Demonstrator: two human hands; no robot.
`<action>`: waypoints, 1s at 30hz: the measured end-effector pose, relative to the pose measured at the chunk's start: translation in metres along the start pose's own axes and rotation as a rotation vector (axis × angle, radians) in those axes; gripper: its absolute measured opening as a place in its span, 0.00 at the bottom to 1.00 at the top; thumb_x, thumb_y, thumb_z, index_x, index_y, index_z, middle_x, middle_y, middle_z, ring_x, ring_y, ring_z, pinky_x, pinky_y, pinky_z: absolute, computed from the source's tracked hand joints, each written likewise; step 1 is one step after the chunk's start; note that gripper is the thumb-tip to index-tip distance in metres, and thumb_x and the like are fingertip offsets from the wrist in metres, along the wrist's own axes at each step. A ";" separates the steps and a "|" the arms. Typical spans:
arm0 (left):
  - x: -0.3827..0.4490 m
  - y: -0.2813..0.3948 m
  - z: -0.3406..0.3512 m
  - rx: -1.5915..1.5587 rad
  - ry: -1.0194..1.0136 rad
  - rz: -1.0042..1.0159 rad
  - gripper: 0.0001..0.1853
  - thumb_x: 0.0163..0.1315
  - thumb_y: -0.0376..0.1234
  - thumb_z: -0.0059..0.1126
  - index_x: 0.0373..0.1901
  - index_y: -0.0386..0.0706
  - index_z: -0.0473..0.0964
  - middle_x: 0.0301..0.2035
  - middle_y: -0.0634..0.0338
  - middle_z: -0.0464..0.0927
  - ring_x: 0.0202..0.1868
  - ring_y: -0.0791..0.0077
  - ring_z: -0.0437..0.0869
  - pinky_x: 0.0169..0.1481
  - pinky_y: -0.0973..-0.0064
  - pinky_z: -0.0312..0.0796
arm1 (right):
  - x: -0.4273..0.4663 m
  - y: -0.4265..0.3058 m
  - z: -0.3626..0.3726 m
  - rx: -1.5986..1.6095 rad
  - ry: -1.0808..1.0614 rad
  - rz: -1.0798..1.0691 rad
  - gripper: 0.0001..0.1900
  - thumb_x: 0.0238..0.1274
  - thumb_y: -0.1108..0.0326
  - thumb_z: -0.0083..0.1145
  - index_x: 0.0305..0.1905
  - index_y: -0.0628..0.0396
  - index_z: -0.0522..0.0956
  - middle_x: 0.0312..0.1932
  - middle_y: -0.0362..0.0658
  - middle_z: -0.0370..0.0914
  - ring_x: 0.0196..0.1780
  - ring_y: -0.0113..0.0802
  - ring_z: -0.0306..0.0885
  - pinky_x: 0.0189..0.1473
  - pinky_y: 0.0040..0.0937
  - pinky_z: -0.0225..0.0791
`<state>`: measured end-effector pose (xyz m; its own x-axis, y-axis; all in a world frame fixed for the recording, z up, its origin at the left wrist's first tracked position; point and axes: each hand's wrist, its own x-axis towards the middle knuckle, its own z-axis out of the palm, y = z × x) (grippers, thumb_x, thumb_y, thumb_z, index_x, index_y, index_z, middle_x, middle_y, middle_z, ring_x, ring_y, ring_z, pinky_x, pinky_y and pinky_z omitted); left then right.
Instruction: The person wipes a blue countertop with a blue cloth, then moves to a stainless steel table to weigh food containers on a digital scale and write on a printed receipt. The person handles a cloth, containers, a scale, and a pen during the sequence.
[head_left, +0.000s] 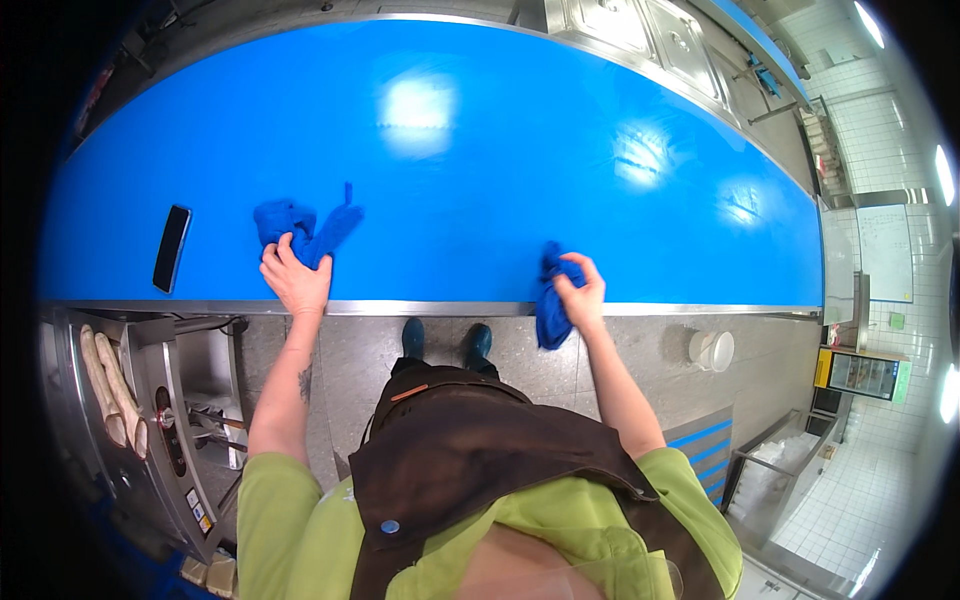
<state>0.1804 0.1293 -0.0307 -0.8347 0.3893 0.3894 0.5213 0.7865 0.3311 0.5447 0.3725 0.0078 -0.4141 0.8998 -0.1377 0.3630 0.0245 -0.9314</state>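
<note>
My left hand (295, 276) grips the near side of a crumpled dark-blue cloth (300, 229) that lies on the blue tabletop (465, 202). One corner of this cloth sticks out to the upper right. At the table's near edge, my right hand (582, 291) pinches a second dark-blue cloth (553, 319). It is bunched up, and its lower part hangs over the metal edge (435, 308). Wet-looking glare spots show on the far half of the surface.
A smartphone (172, 249) lies left of my left hand. Metal container lids (645, 30) stand beyond the table. A steel machine (142, 450) carrying two long pale hollow tubes (112, 390) is at lower left. A white bucket (712, 351) sits on the floor at right.
</note>
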 end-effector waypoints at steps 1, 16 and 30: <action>0.000 0.001 0.000 -0.009 0.003 0.007 0.38 0.40 0.41 0.69 0.58 0.46 0.67 0.55 0.46 0.64 0.55 0.47 0.66 0.64 0.53 0.60 | 0.006 0.006 -0.005 -0.225 0.139 -0.111 0.16 0.51 0.75 0.60 0.47 0.53 0.80 0.43 0.44 0.82 0.45 0.35 0.82 0.48 0.32 0.74; -0.002 0.007 -0.006 -0.309 0.020 -0.132 0.26 0.49 0.35 0.61 0.53 0.46 0.70 0.50 0.51 0.69 0.50 0.49 0.75 0.53 0.56 0.69 | -0.042 -0.036 0.128 -0.433 -0.522 -0.616 0.19 0.41 0.71 0.65 0.44 0.41 0.80 0.52 0.36 0.74 0.48 0.44 0.74 0.44 0.41 0.73; -0.176 0.285 -0.002 -0.607 -0.349 0.261 0.20 0.44 0.35 0.62 0.42 0.46 0.72 0.43 0.52 0.72 0.44 0.48 0.79 0.48 0.57 0.72 | -0.124 0.140 -0.278 -0.470 0.569 -0.050 0.16 0.44 0.69 0.62 0.43 0.49 0.83 0.46 0.45 0.82 0.50 0.46 0.80 0.53 0.38 0.73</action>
<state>0.4762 0.2837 -0.0030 -0.6253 0.7363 0.2585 0.6323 0.2839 0.7208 0.8793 0.3853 -0.0114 0.0105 0.9764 0.2159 0.7268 0.1408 -0.6722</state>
